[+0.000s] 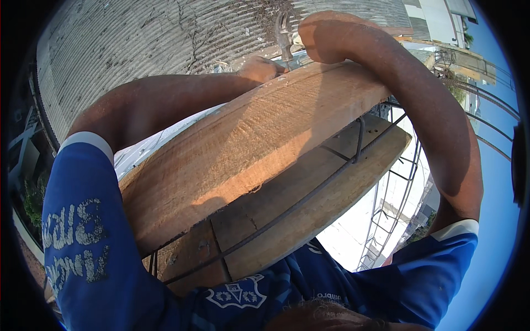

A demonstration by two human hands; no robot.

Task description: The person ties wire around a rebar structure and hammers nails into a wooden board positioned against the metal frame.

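A wide wooden board point(237, 138) lies across in front of me, with its far edge beyond my arms. My right hand point(323, 36) reaches over that edge, closed round a claw hammer point(285, 38). The hammer's head points down, close to the board's far edge; most of the handle is hidden by the hand. Just left of the hammer head, my left hand point(259, 69) is closed against the far side of the board. What its fingers pinch, if anything, is too small to make out.
Below the board, nearer me, is a second plank point(309, 204) with steel rebar point(287, 215) running along it. A rebar cage point(406, 171) stands to the right. Beyond lies a corrugated roof point(143, 49) with dry twigs. More rebar rods point(488, 116) stick out at the far right.
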